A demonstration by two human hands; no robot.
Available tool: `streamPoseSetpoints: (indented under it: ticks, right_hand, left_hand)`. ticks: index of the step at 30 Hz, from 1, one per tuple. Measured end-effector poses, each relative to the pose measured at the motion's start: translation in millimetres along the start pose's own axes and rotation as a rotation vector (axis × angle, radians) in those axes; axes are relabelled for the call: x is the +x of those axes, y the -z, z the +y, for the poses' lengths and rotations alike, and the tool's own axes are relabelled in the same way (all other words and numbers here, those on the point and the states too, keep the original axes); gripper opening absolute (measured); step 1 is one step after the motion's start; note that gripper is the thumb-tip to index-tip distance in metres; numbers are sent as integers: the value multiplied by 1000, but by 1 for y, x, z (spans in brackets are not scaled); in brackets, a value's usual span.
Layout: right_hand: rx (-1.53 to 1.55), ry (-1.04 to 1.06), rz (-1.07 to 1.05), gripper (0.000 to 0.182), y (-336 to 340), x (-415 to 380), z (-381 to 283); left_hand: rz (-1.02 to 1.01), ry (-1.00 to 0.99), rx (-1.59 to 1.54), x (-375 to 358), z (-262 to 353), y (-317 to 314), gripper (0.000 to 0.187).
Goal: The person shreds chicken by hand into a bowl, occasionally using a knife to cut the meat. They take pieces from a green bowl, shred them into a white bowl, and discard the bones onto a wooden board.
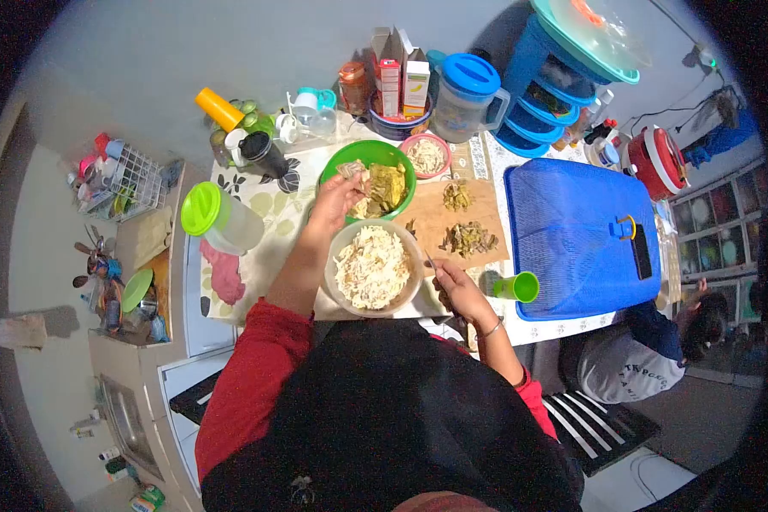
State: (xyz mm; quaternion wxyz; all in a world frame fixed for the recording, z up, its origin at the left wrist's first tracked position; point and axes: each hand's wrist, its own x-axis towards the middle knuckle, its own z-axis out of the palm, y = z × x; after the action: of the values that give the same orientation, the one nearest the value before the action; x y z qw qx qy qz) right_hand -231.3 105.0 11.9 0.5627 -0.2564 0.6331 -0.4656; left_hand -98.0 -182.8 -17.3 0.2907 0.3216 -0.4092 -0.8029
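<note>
My left hand (340, 200) is closed on a pale, greyish piece of food (351, 171), which looks like cooked meat, above a green bowl (331, 162). Large yellowish pieces (387, 188) lie in that bowl. Just below it, near the table's front edge, a translucent bowl (331, 290) is full of shredded whitish food (372, 267). My right hand (458, 292) is wrapped round a knife (431, 259), its tip pointing toward the brown board (431, 226). On the board lie two piles of darker shreds (469, 240). The knife's handle is mostly hidden by my fingers.
A green cup (520, 288) and a large blue mesh cover (572, 230) stand on the right. A pink bowl of shreds (427, 157), a blue-lidded pitcher (469, 98) and cartons (401, 85) are behind. A green-lidded pitcher (218, 219) and pink cloth (222, 271) lie left. Another person (636, 358) is at right.
</note>
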Motion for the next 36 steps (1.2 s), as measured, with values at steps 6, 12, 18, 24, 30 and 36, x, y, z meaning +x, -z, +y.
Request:
streamPoseSetpoints:
  ticks: [6, 12, 18, 24, 30, 36]
  right_hand:
    - [-15, 345, -137, 35, -39, 16, -50]
    - [114, 195, -312, 38, -72, 26, -62]
    - [248, 50, -513, 39, -75, 18, -69]
    - [-27, 228, -443, 37, -84, 24, -54]
    - [23, 99, -439, 33, -63, 22, -62]
    - [-152, 345, -414, 34, -72, 20, -53]
  left_hand:
    - [-55, -70, -223, -83, 2, -35, 19]
    - [137, -202, -181, -142, -6, -54, 18]
    - [178, -239, -198, -167, -10, -35, 20]
    - [182, -302, -63, -176, -15, -27, 21]
    - [173, -201, -258, -188, -5, -31, 24]
    - [208, -148, -248, -186, -5, -35, 24]
